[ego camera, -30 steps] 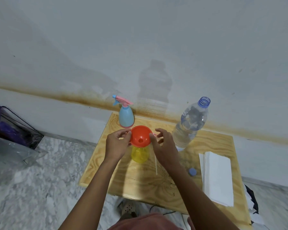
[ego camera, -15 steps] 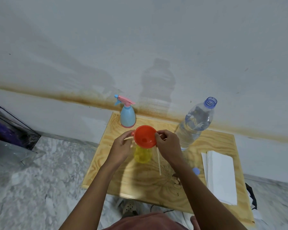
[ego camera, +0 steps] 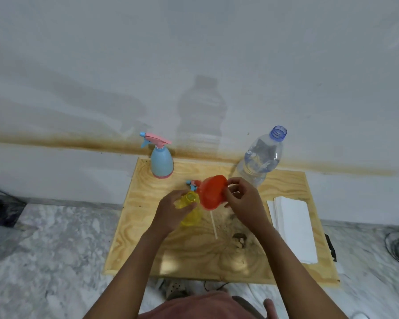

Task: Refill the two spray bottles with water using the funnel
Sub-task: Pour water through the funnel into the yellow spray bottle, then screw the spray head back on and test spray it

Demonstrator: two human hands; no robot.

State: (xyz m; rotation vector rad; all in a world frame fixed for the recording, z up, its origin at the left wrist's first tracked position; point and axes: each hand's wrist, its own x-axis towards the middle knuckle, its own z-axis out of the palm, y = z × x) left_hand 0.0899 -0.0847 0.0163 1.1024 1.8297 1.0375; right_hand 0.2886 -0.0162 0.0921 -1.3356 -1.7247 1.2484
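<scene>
Head view: left hand (ego camera: 171, 210) wraps neck of yellow spray bottle (ego camera: 190, 212), open-mouthed, standing mid wooden board (ego camera: 194, 256). Right hand (ego camera: 242, 201) pinches rim of orange funnel (ego camera: 211, 192), tilted, beside bottle mouth, apparently not seated. Blue spray bottle (ego camera: 161, 163) upright at back left. Uncapped water bottle (ego camera: 260, 157) back right. Detached sprayer head (ego camera: 192, 184) partly hidden behind funnel.

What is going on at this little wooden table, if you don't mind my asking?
A person is refilling spray bottles. The left hand grips the open yellow bottle, while the right hand holds the orange funnel tilted beside its neck, not seated in it. The blue spray bottle stands capped at the back, and the uncapped water bottle stands untouched on the table.
</scene>
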